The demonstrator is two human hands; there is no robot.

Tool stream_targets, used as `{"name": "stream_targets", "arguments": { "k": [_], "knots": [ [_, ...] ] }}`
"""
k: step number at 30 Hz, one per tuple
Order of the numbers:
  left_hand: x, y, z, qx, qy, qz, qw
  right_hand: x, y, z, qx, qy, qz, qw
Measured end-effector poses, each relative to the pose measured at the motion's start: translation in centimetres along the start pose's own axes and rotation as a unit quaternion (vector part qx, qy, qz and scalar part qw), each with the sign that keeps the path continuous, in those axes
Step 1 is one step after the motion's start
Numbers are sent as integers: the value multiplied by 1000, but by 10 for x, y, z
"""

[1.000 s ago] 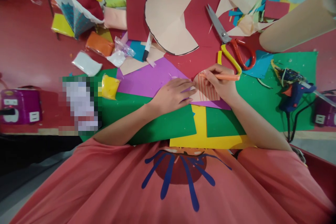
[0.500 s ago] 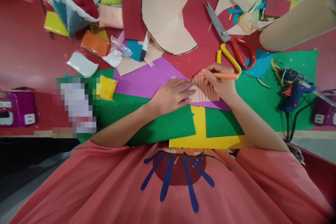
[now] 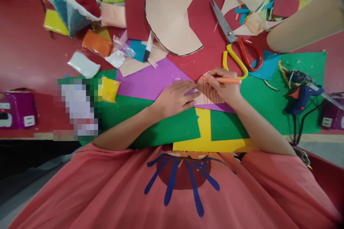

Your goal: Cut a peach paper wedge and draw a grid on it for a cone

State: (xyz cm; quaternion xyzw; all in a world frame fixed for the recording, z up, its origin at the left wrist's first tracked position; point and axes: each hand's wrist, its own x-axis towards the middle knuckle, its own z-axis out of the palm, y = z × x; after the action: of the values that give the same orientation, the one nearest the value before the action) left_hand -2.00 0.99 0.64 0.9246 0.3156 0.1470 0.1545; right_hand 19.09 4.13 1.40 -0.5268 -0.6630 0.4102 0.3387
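An orange marker (image 3: pixel 228 80) is pinched in my right hand (image 3: pixel 224 87), its tip on a small cream paper piece (image 3: pixel 212 94). Orange stripes run down that piece, partly covered by my right fingers. My left hand (image 3: pixel 177 97) lies flat with its fingers stretched out, the fingertips pressing the left edge of the cream piece. Beneath both is a purple sheet (image 3: pixel 146 78), which rests over green sheets (image 3: pixel 161 127). Beyond my right hand lie scissors (image 3: pixel 229 35) with one yellow and one red handle.
A blue glue gun (image 3: pixel 302 98) stands at the right, its cable trailing to the table edge. Left are clay packets, such as a yellow one (image 3: pixel 110 90) and an orange one (image 3: pixel 96 43). A large cream cutout (image 3: pixel 172 18) and paper scraps (image 3: pixel 252 0) lie at the back.
The marker and my right hand have shifted slightly left and down over the cream piece, where another stripe shows at the left. My left hand stays in place.
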Motion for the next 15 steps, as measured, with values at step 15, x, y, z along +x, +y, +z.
{"name": "stream_targets", "arguments": {
  "k": [15],
  "knots": [
    [-1,-1,1,27,29,23,999,1,-1,-7,100,11,11,995]
  ]
}}
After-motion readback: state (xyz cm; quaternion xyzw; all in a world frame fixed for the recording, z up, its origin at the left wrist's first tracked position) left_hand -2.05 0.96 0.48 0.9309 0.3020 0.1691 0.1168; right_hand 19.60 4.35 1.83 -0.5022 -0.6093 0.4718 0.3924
